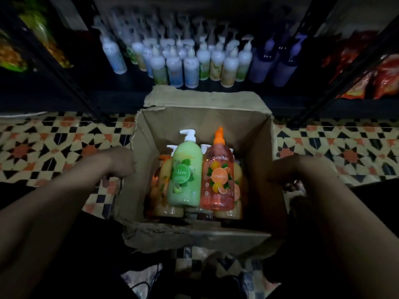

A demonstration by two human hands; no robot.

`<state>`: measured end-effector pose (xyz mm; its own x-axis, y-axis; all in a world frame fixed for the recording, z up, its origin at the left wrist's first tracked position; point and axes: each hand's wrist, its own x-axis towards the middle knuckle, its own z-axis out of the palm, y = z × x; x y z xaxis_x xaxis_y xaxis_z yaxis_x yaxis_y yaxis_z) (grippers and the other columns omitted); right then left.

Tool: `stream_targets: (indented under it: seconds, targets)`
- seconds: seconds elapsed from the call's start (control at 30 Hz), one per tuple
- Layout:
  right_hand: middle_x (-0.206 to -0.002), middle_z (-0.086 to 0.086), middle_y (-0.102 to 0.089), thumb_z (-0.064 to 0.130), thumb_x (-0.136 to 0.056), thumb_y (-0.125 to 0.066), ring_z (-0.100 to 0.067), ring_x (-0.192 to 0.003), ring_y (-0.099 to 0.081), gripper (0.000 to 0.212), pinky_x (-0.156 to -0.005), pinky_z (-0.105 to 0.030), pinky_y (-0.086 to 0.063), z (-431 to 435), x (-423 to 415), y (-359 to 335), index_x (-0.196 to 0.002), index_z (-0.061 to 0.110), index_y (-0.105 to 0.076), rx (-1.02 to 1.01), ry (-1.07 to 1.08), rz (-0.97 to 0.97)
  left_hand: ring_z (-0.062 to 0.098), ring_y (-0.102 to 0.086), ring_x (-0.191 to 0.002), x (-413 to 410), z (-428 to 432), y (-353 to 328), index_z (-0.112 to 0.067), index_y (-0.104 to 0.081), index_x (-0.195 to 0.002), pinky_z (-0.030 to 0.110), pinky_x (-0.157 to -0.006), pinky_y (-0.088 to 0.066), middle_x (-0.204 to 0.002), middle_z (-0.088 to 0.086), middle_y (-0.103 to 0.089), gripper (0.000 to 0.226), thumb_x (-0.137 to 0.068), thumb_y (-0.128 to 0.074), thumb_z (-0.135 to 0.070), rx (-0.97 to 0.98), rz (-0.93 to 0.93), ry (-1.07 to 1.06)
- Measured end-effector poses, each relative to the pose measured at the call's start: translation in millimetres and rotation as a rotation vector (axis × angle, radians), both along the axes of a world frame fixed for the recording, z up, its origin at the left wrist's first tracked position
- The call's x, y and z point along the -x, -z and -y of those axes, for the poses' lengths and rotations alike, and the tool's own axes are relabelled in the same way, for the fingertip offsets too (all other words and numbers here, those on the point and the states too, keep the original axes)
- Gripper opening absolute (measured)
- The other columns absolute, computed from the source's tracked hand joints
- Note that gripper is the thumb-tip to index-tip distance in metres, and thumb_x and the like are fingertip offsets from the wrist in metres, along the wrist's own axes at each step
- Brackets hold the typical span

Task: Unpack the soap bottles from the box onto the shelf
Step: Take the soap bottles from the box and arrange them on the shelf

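Left grip (122,162) is curled against the left wall of the cardboard box (254,147) and seems to clasp its edge. The right grip (287,169) lies against the right wall, but it is too dark there to tell whether its fingers clasp the card or only press it. Neither holds a bottle.

Far across the scene runs the dark shelf (121,91), with snack bags (384,80) at its far right and more bags at far left. Between the shelf and the person lies the patterned tile floor (43,145). The box sits in the middle of it, flaps open, its far flap close against the shelf's front edge.

On the shelf stands a crowd of pump bottles (191,70), white ones in the middle and purple ones to the right, packed in rows.

Inside the box the soap bottles are not yet unpacked. A green bottle (185,175) and an orange bottle (218,182) lie side by side on top, touching, pumps pointing far. Under them sits a layer of yellowish bottles (166,209), only partly visible.

By my reading, the step in hand is settling the box before the shelf; no bottle has been lifted. The next move calls for one grip to leave the wall, reach down into the box, and close round one of the top two bottles, then find a gap on the shelf, likely near its front edge.
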<state>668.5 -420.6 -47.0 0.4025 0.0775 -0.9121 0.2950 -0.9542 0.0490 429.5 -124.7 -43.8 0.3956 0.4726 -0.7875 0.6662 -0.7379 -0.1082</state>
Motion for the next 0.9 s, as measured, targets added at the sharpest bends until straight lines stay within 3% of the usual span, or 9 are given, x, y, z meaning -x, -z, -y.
stream_targets:
  seconds: [0.13, 0.27, 0.43, 0.53, 0.6, 0.67, 0.77, 0.83, 0.9]
  targets:
    - [-0.065, -0.006, -0.052, 0.010, -0.104, -0.042, -0.010, -0.040, -0.049, 0.031, -0.032, -0.015, -0.037, 3.9, 17.3, -13.2, -0.076, 0.006, -0.052, -0.025, -0.187, 0.095, 0.025, -0.065, -0.074, 9.8, -0.7, -0.3, -0.007, -0.064, -0.102, 0.028, -0.050, -0.054, -0.092, 0.009, -0.061, 0.025, -0.089, -0.048, -0.021, -0.031, 0.051, -0.030]
    - [-0.071, -0.004, -0.056, 0.022, -0.105, -0.041, -0.013, -0.054, -0.052, 0.030, -0.041, -0.019, -0.038, 19.5, 22.8, -11.3, -0.080, 0.010, -0.053, -0.156, -0.114, 0.198, 0.019, -0.057, -0.066, 8.2, 5.9, -11.2, -0.008, -0.062, -0.096, 0.022, -0.044, -0.043, -0.087, 0.007, -0.059, 0.020, -0.090, -0.046, -0.018, -0.087, 0.047, -0.026]
    - [-0.075, -0.006, -0.058, 0.024, -0.105, -0.042, -0.013, -0.058, -0.054, 0.029, -0.048, -0.022, -0.040, 23.9, 25.3, -25.6, -0.097, 0.002, -0.059, -0.148, -0.039, 0.222, 0.032, -0.055, -0.111, -13.2, 17.0, -33.1, -0.012, -0.053, -0.122, 0.038, -0.088, -0.047, -0.124, 0.013, -0.055, 0.036, -0.092, -0.045, -0.029, -0.331, 0.464, -0.197]
    - [-0.094, -0.007, -0.059, 0.028, -0.099, -0.053, -0.020, -0.080, -0.058, 0.027, -0.062, -0.032, -0.047, 19.4, 34.2, -49.8, -0.116, 0.008, -0.058, -0.306, -0.025, 0.742, 0.031, -0.050, -0.119, -23.1, 50.9, -36.3, -0.015, -0.049, -0.124, 0.040, -0.092, -0.043, -0.127, 0.008, -0.050, 0.040, -0.092, -0.052, -0.040, -0.279, 0.873, -0.343]
    - [-0.110, -0.008, -0.058, 0.029, -0.096, -0.055, -0.026, -0.100, -0.058, 0.027, -0.080, -0.043, -0.053, 3.7, 55.4, -63.8, -0.119, 0.015, -0.055, -0.651, 0.055, 1.073, 0.028, -0.051, -0.120, -26.2, 71.7, -19.7, -0.020, -0.045, -0.132, 0.039, -0.094, -0.043, -0.133, 0.003, -0.050, 0.056, -0.088, -0.058, -0.051, -0.125, 0.858, -0.500]
    - [-0.122, -0.008, -0.058, 0.034, -0.095, -0.057, -0.027, -0.110, -0.057, 0.035, -0.093, -0.047, -0.051, -22.0, 72.3, -60.3, -0.126, 0.018, -0.051, -0.819, 0.128, 0.875, 0.029, -0.048, -0.128, -28.8, 84.1, 16.2, -0.020, -0.037, -0.144, 0.041, -0.103, -0.040, -0.144, 0.005, -0.046, 0.085, -0.077, -0.059, -0.069, 0.097, 0.650, -0.612]
    - [-0.145, -0.014, -0.044, 0.055, -0.084, -0.067, -0.033, -0.131, -0.047, 0.083, -0.108, -0.044, -0.042, -54.6, 92.4, -9.3, -0.148, 0.019, -0.028, -0.611, 0.221, 0.328, 0.027, -0.054, -0.123, -32.5, 83.2, 86.2, -0.031, -0.039, -0.143, 0.047, -0.105, -0.043, -0.143, 0.004, -0.051, 0.126, -0.038, -0.051, -0.100, 0.332, 0.475, -0.650]
    - [-0.150, -0.015, -0.038, 0.059, -0.075, -0.073, -0.034, -0.137, -0.040, 0.103, -0.112, -0.042, -0.037, -65.1, 102.5, 22.3, -0.153, 0.020, -0.018, -0.570, 0.331, 0.245, 0.023, -0.059, -0.114, -29.7, 86.9, 101.0, -0.034, -0.039, -0.141, 0.041, -0.099, -0.047, -0.133, -0.001, -0.058, 0.129, -0.031, -0.054, -0.101, 0.371, 0.434, -0.612]
    - [-0.150, -0.017, -0.036, 0.061, -0.070, -0.077, -0.034, -0.138, -0.038, 0.111, -0.113, -0.042, -0.036, -65.5, 107.4, 44.9, -0.152, 0.017, -0.017, -0.564, 0.406, 0.289, 0.025, -0.053, -0.122, -24.2, 97.3, 81.7, -0.027, -0.018, -0.151, 0.035, -0.100, -0.044, -0.139, 0.001, -0.051, 0.131, -0.045, -0.063, -0.091, 0.373, 0.391, -0.529]
